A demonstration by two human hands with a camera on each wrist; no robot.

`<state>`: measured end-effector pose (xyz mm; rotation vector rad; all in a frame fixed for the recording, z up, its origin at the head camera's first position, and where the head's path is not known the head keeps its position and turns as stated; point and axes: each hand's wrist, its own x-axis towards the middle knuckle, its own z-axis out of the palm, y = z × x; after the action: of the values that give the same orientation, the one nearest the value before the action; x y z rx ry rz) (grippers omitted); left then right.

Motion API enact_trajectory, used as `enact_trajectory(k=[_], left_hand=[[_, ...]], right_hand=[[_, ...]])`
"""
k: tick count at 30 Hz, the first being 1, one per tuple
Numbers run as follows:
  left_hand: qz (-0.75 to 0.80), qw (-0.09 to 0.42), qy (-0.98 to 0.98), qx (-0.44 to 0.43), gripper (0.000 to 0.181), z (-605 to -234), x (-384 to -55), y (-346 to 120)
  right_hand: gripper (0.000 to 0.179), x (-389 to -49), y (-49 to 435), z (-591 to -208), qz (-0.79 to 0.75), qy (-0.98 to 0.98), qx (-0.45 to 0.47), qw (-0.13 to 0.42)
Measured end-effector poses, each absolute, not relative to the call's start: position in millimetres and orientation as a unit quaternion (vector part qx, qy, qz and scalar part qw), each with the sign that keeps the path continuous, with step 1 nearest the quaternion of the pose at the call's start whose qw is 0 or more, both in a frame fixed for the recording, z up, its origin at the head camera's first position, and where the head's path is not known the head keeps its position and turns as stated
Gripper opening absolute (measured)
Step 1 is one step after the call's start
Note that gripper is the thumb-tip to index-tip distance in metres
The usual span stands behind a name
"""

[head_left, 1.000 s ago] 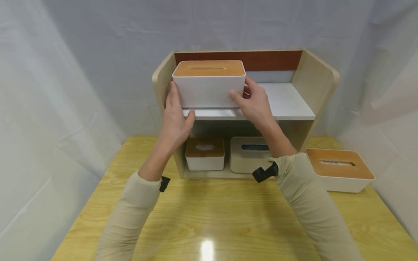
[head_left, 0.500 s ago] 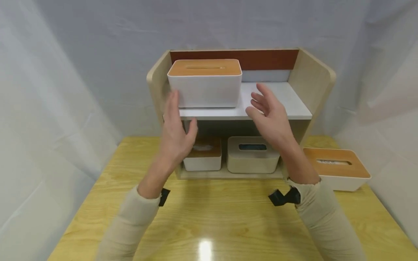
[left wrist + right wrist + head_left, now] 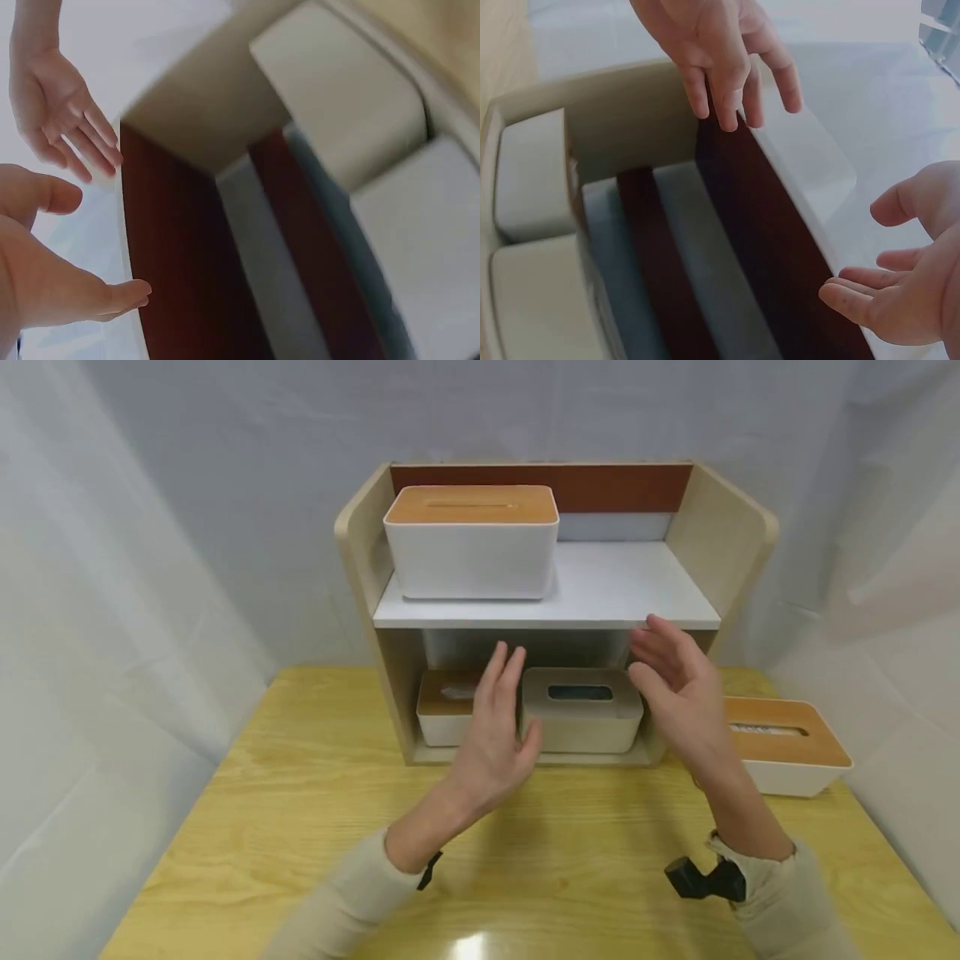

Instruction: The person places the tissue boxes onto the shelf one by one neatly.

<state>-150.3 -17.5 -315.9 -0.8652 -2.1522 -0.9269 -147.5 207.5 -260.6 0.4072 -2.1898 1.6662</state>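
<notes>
A large white tissue box (image 3: 472,560) with a wood-look lid sits on the left of the upper white shelf. My left hand (image 3: 491,743) is in the air in front of the lower compartment, fingers straight and holding nothing. It partly covers a smaller white tissue box (image 3: 442,727) with a brown lid. My right hand (image 3: 682,702) hovers before the compartment's right side, fingers loosely bent, nothing in them. Between the hands stands a cream tissue box (image 3: 581,727) with a dark slot. Both wrist views show the hands (image 3: 64,112) apart from the boxes (image 3: 532,172).
The two-tier wooden shelf unit (image 3: 727,543) has upright side panels and a white upper board (image 3: 630,585). Another tissue box (image 3: 795,743) with an orange-brown lid stands on the yellow wood table (image 3: 247,827), right of the unit. White curtains (image 3: 135,635) hang around the table.
Both hands have let go of the large white tissue box, which stays on the upper shelf. The left hand has moved right and down, the right hand right and down.
</notes>
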Motion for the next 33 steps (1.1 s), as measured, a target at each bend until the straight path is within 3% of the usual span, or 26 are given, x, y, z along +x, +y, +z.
enact_trajectory(k=[10, 21, 33], left_hand=[[-0.376, 0.204, -0.830, -0.359, 0.077, -342.4, -132.6, 20.9], [-0.374, 0.111, -0.847, -0.361, 0.076, -364.7, -124.4, 40.1], [-0.382, 0.088, -0.855, -0.339, 0.076, -378.3, -119.8, 50.9]], right_hand=[[0.049, -138.2, 249.0, -297.8, 0.559, -0.798, 0.096, 0.205], [0.040, -134.8, 281.0, -320.9, 0.645, -0.731, 0.056, 0.216], [0.038, -127.1, 307.5, -335.5, 0.694, -0.693, 0.011, 0.196]])
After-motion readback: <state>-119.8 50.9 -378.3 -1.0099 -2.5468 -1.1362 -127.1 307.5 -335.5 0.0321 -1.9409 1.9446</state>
